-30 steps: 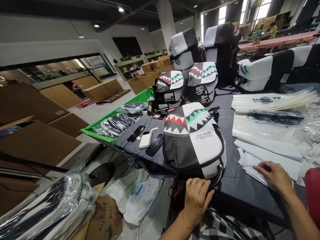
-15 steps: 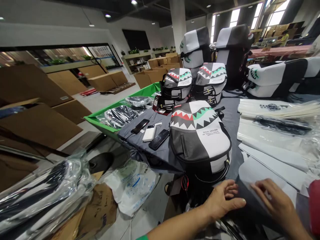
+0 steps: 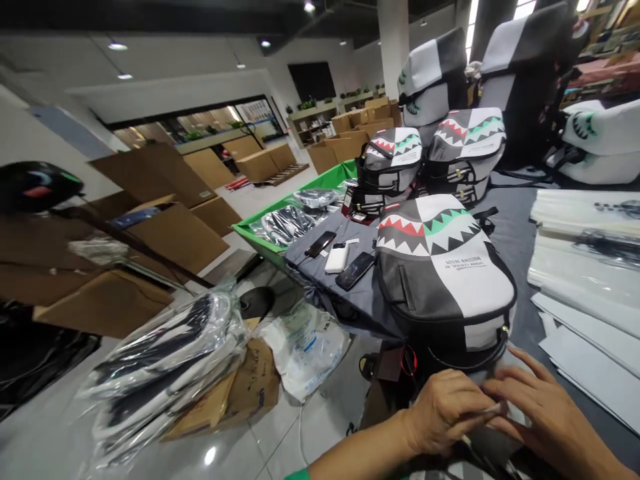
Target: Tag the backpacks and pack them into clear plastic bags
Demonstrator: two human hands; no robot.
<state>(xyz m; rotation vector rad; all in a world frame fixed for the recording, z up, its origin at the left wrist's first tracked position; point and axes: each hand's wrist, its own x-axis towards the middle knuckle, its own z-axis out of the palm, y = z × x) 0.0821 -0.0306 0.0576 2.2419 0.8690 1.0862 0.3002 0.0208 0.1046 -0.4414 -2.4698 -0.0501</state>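
My left hand [image 3: 453, 410] is closed, its fingers and thumb drawn together at the table's front edge. Fingertips of my right hand [image 3: 537, 407] meet it from the right, bent and partly blurred. A pale greyish patch shows around the fingers, but what they pinch is hidden. Just beyond the hands lies a black-and-white backpack [image 3: 450, 267] with a red and green shark-teeth pattern, its top handle [image 3: 470, 367] towards me. White sheets [image 3: 590, 367] are spread to the right of it.
Phones [image 3: 355, 270] and a white device [image 3: 337, 257] lie left of the backpack. Behind stand more backpacks [image 3: 467, 137]. A green-lined bin [image 3: 295, 197] adjoins the table. Plastic-wrapped bags [image 3: 170, 360] rest on a carton [image 3: 250, 387]. White plastic bags [image 3: 580, 267] lie at right.
My hands were apart with fingers loosely curled; they have come together, fingertips meeting. The view has swung left, so the table and backpacks appear further right.
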